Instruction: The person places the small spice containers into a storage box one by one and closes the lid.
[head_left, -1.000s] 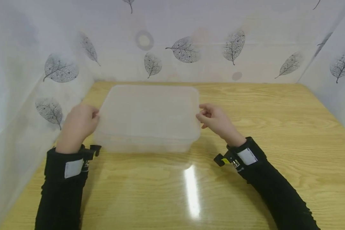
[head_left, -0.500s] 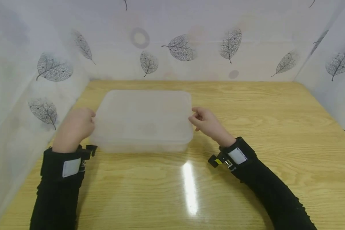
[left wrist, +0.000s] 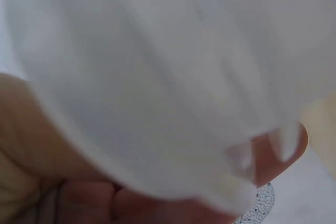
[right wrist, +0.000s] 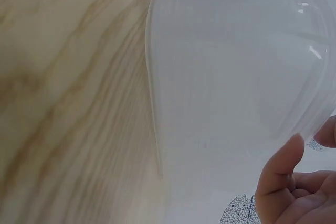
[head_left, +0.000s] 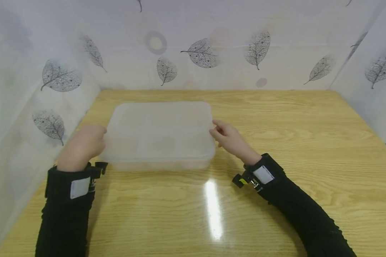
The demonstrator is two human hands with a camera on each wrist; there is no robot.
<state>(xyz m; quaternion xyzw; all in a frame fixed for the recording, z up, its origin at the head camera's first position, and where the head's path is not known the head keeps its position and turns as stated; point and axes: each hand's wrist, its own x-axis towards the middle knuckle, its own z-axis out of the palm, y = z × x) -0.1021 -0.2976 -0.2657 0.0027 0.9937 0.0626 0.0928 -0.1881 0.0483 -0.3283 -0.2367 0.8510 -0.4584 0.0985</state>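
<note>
A translucent white plastic box [head_left: 161, 166] stands left of centre on the wooden table, its flat frosted lid [head_left: 161, 130] on top. Faint lines of inner compartments show through. My left hand [head_left: 83, 144] holds the lid's left edge with curled fingers. In the left wrist view the blurred lid [left wrist: 142, 87] covers part of those fingers. At the right edge, my right hand [head_left: 233, 141] pinches the rim between thumb and index finger. The right wrist view has the box side [right wrist: 226, 82] close up, the thumb and a fingertip at its rim. Any contents are hidden.
The wood-grain table [head_left: 292, 142] extends to the right and in front of the box. Pale leaf-printed cloth [head_left: 225, 21] hangs behind and along both sides. A bright light reflection lies on the table before the box.
The lid has come down closer to the box, both hands lowering with it and keeping hold of its sides. The head view has shifted slightly.
</note>
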